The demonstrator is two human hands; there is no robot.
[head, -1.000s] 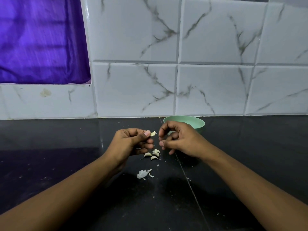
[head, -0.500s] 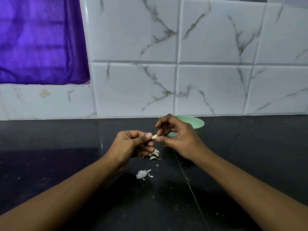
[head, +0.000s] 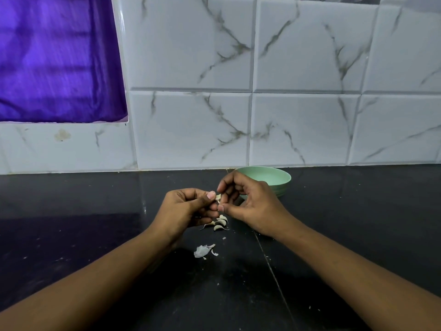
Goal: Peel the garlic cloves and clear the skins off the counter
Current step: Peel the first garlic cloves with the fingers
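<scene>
So the left hand (head: 183,209) is curled round a clove (head: 217,197), pinching it between thumb and fingers with just the pale tip poking out. A second ago the right hand (head: 253,206) sat a little apart from it. Now it's come right in, thumb and forefinger closed on that tip, pretty much touching the left hand. I'd guess the skin is getting picked off this one, so peeling is underway, not done. Right under both hands there's the small pile of cloves (head: 219,224) on the dark surface (head: 358,223), same spot as before. The loose skins (head: 202,251) lie nearer the person than the left hand and haven't moved either, so clean-up hasn't started. The green bowl (head: 274,179) sits just behind the right hand, partly hidden by it.
</scene>
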